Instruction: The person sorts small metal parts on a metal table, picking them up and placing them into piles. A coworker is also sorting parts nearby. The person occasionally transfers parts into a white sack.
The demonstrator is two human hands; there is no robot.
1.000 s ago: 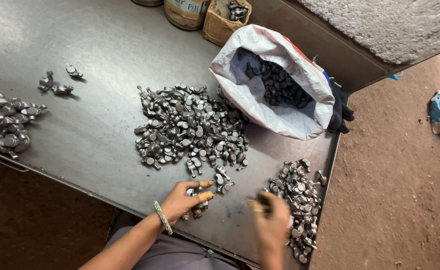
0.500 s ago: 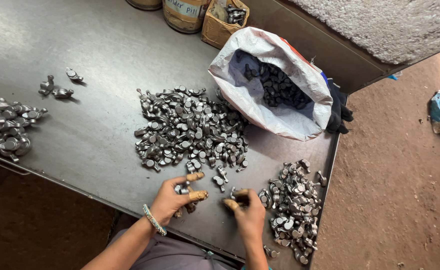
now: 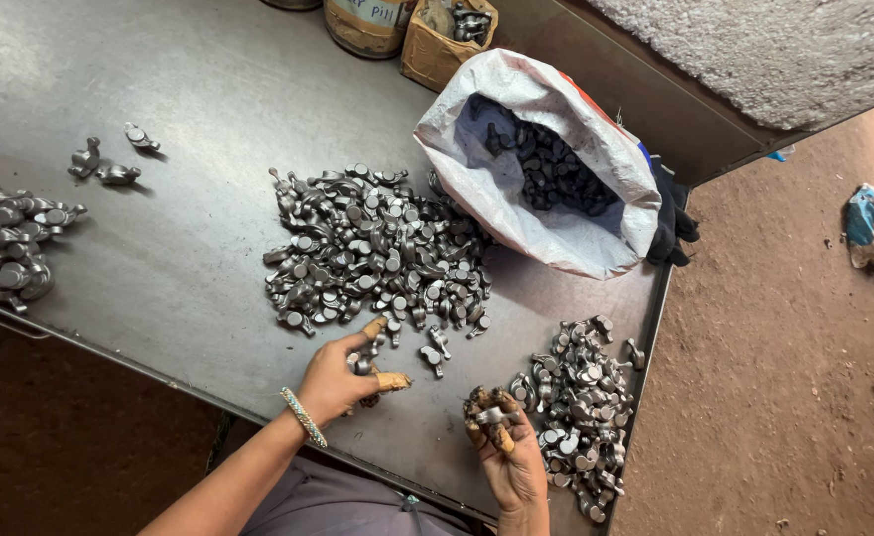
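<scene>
Head cam: small grey forged metal part [image 3: 489, 415] is pinched in right hand [image 3: 508, 459] fingertips, palm up. Left hand [image 3: 342, 379] fingers spread over loose parts beside big pile [image 3: 377, 248], nothing clearly gripped.

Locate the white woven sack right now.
In the head view the white woven sack lies open at the table's upper right, just right of the big central pile of metal parts, with dark parts inside.

Dull grey steel counter [image 3: 159, 258], shiny silver-grey metal parts [image 3: 377, 248], white woven sack [image 3: 546, 149] with red and blue edging, black gloves [image 3: 670, 223], tan-taped fingers [image 3: 392, 380], turquoise beaded bracelet [image 3: 304, 417], reddish-brown floor [image 3: 774, 347]
</scene>
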